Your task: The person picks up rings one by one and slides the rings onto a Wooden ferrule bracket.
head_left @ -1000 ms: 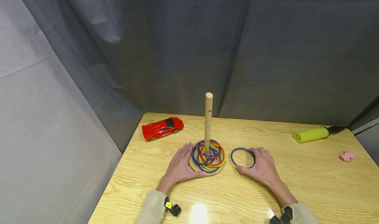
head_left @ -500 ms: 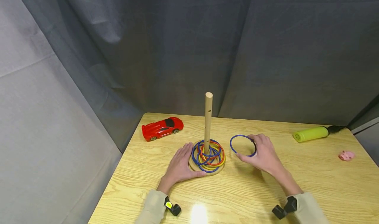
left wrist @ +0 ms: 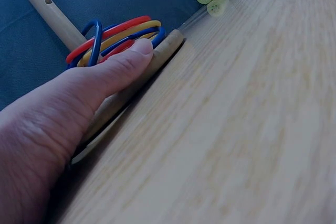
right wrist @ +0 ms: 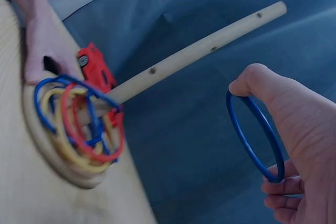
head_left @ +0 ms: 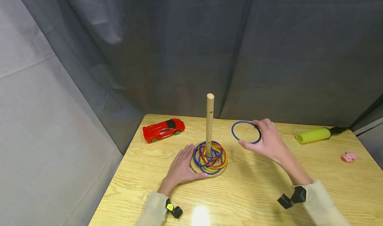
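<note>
A wooden ring toss stand has an upright peg [head_left: 209, 119] and a round base [right wrist: 35, 140]. Several blue, red and yellow rings [right wrist: 67, 129] lie tangled around the foot of the peg. My left hand [head_left: 181, 168] holds the base at its left and front, the thumb [left wrist: 126, 66] lying along the edge. Right of the peg, my right hand [head_left: 267, 139] pinches a blue ring [right wrist: 242, 137] between thumb and fingertips, raised over the table. In the right wrist view, that ring is apart from the peg and lower than its top.
A red toy car [head_left: 164, 130] stands at the table's back left. Toward the back right lies a lime-green hand pump [head_left: 313, 135] with a black end. A pink toy pig [head_left: 349, 157] is near the right edge. Grey curtains [head_left: 179, 53] hang behind the table.
My right hand has lifted the blue ring off the table, raising it up and away from me. The left hand has stayed at the base.
</note>
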The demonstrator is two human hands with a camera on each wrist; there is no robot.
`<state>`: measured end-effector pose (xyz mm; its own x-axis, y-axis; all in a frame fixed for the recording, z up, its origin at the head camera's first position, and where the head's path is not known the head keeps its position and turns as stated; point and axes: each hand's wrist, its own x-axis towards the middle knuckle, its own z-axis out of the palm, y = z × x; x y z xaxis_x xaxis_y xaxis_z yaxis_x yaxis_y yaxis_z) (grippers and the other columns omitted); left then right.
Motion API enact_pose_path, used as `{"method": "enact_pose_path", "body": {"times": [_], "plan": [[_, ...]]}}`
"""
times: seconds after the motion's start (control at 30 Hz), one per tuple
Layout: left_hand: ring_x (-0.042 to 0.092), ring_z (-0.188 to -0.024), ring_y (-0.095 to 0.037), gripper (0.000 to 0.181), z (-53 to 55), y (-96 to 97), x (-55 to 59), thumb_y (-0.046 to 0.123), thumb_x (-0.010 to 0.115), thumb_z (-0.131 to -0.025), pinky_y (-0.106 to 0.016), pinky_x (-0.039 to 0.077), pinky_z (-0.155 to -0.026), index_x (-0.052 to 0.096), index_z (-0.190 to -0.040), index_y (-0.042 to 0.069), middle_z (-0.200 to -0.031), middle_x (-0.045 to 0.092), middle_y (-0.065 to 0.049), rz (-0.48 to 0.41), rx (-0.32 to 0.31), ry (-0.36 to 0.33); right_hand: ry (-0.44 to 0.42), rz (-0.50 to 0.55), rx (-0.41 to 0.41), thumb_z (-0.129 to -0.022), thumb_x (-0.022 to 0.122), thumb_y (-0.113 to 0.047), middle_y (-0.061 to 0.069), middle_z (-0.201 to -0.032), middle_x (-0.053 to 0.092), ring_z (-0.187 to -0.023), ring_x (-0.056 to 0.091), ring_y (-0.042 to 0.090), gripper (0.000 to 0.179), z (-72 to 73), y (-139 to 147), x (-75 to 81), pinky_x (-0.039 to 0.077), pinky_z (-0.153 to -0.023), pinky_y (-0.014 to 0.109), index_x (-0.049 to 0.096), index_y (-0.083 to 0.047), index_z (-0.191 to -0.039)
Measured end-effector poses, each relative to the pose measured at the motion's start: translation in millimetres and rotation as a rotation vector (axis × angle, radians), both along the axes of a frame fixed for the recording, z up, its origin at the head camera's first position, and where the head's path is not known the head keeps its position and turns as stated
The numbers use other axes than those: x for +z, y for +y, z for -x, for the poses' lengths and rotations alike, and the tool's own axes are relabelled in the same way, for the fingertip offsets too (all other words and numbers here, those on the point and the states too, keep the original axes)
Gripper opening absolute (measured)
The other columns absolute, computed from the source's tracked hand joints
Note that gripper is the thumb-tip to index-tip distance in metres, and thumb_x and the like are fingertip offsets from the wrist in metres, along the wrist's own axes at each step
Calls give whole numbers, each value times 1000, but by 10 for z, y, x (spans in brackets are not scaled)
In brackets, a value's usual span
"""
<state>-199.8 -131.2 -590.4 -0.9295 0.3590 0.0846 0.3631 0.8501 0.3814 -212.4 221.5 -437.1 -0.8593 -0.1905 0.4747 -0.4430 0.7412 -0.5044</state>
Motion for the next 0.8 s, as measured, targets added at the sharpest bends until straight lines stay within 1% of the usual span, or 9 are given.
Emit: {"method": "enact_pose_path", "body": {"times": [0.03,0.17,0.27,0.4,0.47,0.57,0.7,0.8], "plan": [[9,-162,-20,141,-1,0,1,101,54,-68,-41,14,-132,13,-169,12,-176,13,-2,1,1,0,1,2,2,-70,91,-40,17,-101,57,-95,47,33,73,4,-8,50,38,-76,41,65,4,-123],[8,-162,-20,141,-2,-3,10,101,54,-68,-41,14,-132,13,-169,12,-176,13,-2,-3,0,0,31,9,16,-71,91,-40,16,-103,57,-98,47,33,71,21,-48,224,37,-77,40,65,3,-122],[9,-162,-21,140,-2,-4,11,100,55,-68,-42,15,-131,14,-169,11,-176,14,-3,-8,-3,4,37,8,24,-72,90,-41,15,-104,57,-99,46,33,71,31,-85,343,36,-78,39,65,1,-123],[10,-162,-22,140,0,-5,7,100,55,-68,-42,14,-131,14,-169,11,-176,14,-4,-9,-6,4,25,-1,23,-75,88,-42,15,-107,57,-103,47,34,71,42,-117,526,38,-80,42,65,0,-127],[10,-162,-22,140,2,-3,7,100,55,-68,-42,15,-131,14,-169,11,-175,15,-4,-10,-8,7,23,-7,19,-75,88,-43,16,-109,58,-105,48,35,72,53,-122,622,40,-81,45,65,0,-128],[10,-162,-22,140,4,-1,5,99,56,-68,-42,15,-131,15,-168,10,-175,15,-4,-12,-11,12,28,2,23,-75,88,-43,15,-111,58,-107,48,35,72,61,-136,774,41,-83,47,66,-1,-129],[10,-162,-21,140,4,-5,-7,100,54,-69,-42,15,-131,14,-169,11,-176,14,-3,0,-9,14,67,31,56,-74,89,-42,12,-110,59,-108,48,32,70,78,-187,965,39,-86,44,67,-3,-128],[10,-162,-21,140,-1,-11,-11,100,54,-68,-41,15,-131,14,-169,11,-176,14,-2,3,-7,13,108,47,81,-74,89,-42,12,-111,59,-109,49,31,71,84,-238,1080,39,-87,43,67,-3,-128]]}}
